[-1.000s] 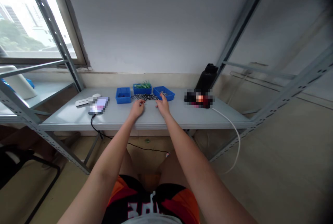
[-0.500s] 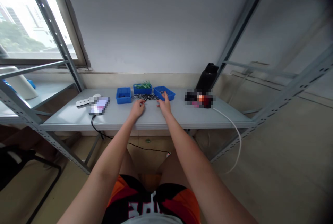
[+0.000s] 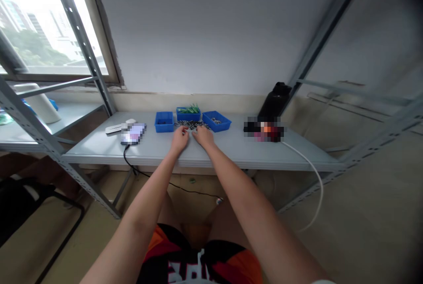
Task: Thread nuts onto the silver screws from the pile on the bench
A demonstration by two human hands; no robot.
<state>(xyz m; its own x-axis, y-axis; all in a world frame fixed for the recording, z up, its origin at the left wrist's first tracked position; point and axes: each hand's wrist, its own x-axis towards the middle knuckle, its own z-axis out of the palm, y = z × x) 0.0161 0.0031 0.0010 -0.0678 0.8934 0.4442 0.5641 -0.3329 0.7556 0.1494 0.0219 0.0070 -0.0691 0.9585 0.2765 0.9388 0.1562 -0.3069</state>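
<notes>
A heap of small dark and silvery pieces [image 3: 191,124] lies on the grey shelf top [image 3: 231,149], too fine to name. At its near left edge is my left hand [image 3: 180,138], its fingers curled together at the tips. My right hand [image 3: 203,137] rests at the near right side of the heap with bent fingers pressed together. Whatever either hand pinches is too small to make out. Around the heap stand a left blue tray [image 3: 164,128] with a few dark bits, a back blue tray [image 3: 188,117] of green strips, and a right blue tray [image 3: 222,126] holding small silvery pieces.
To the left lie a phone [image 3: 133,134] on a black cable and a white object [image 3: 114,129]. On the right stand a black bottle [image 3: 275,101] and a blurred dark and red item [image 3: 264,130] with a white cable [image 3: 313,169]. Metal uprights flank the shelf.
My right hand has moved left from the right blue tray back to the heap, and its fingers have curled. My left hand stays beside the heap. The view has shifted slightly.
</notes>
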